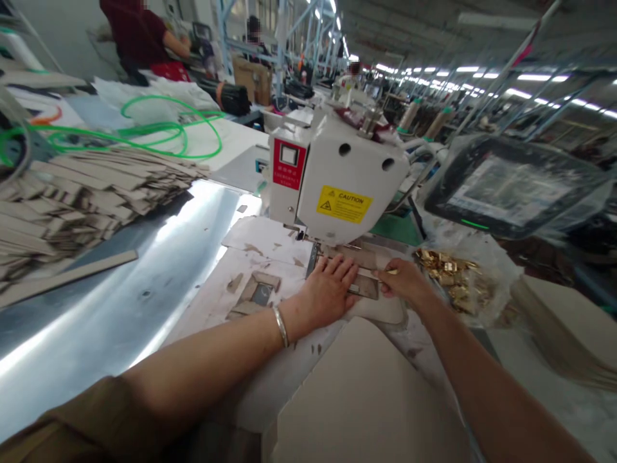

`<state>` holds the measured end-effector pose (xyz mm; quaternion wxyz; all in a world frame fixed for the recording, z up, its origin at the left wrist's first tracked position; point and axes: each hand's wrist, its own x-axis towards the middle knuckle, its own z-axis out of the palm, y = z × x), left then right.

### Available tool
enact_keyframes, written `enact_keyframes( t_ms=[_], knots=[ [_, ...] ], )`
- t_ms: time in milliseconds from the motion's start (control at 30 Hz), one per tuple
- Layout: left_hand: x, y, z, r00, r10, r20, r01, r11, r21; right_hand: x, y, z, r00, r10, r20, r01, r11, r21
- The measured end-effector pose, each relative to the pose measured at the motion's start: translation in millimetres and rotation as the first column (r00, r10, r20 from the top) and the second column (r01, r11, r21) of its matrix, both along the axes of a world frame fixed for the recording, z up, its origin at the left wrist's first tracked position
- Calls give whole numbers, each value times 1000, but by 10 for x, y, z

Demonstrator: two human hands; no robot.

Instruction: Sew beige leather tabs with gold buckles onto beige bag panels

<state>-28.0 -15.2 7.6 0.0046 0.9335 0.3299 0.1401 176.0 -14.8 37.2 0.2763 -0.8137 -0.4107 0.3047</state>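
Note:
My left hand [330,289] lies flat, fingers outstretched, on a beige panel [393,312] beneath the head of a white industrial sewing machine [354,170]. To its right, my right hand [402,281] is closed in a pinch near the panel's right side. A small pale edge shows at its fingertips, too small to name. Between the hands a rectangular frame-like opening [367,287] shows in the work. My left fingers cover part of it. A large beige sheet [369,399] lies closest to me, below both hands.
Many beige strips [96,193] are heaped on the left. Gold metal buckles [453,273] lie in a plastic bag on the right, by stacked beige panels [573,321]. A control screen [518,183] stands above them. Green tubing [178,138] coils at the back left; a person [139,38] works beyond.

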Motion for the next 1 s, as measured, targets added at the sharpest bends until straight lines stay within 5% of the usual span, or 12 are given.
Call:
enact_keyframes(
  t_ms=[167, 300, 433, 633, 900, 1000],
  knots=[
    [37, 33, -26, 984, -176, 9, 175, 982, 75, -3, -75, -55, 994, 58, 91, -64, 995, 74],
    [112, -7, 15, 993, -115, 13, 114, 993, 31, -13, -117, -63, 990, 49, 135, -64, 991, 115],
    [138, -54, 74, 999, -53, -1, 53, 999, -13, 20, -108, -43, 996, 91, 4, -90, 990, 107],
    [-181, -10, 156, 997, 79, -24, -78, 996, 36, 70, -69, -29, 994, 92, -59, -89, 994, 60],
    [-306, 38, 14, 996, 48, 76, -54, 995, 78, 88, -2, 50, 940, 25, -339, -33, 999, -17],
    [-321, 36, -14, 995, 15, 94, -20, 998, 56, 92, 35, 54, 948, 10, -317, -26, 999, -46]
  ],
)
